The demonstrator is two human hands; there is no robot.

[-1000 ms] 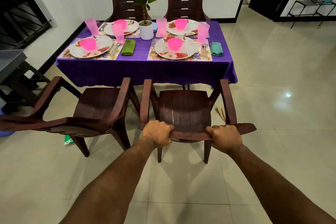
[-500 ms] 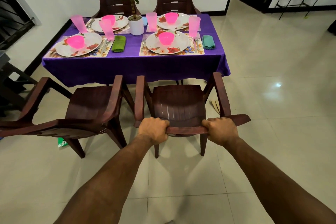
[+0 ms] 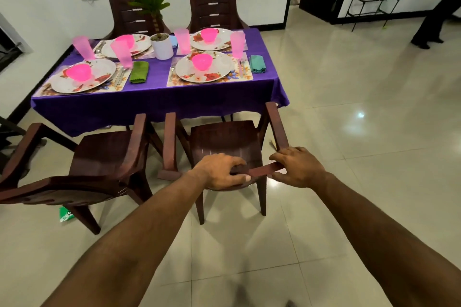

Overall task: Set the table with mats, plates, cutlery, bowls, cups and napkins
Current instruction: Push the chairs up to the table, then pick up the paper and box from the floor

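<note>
The table (image 3: 159, 97) wears a purple cloth and carries several place settings: floral mats, white flowered plates (image 3: 219, 71), pink bowls (image 3: 202, 62), pink cups (image 3: 237, 41) and cutlery (image 3: 242, 67). A green napkin (image 3: 139, 72) and a teal napkin (image 3: 257, 63) lie beside the two near settings. In front of the table stands a dark brown chair (image 3: 224, 137). My left hand (image 3: 219, 172) grips the top rail of its back. At the rail's right end, my right hand (image 3: 296, 167) holds it loosely between fingers and thumb.
A second brown chair (image 3: 104, 152) stands to the left, angled outward, and two more sit at the far side. A white plant pot (image 3: 162, 46) is mid-table. A green packet (image 3: 66, 214) lies on the tiles. Far right are a metal rack (image 3: 371, 5) and a person (image 3: 439, 7).
The chair has slid a little toward the table and turned slightly. Both hands have eased their grip on the rail, and my right hand's fingers have partly uncurled.
</note>
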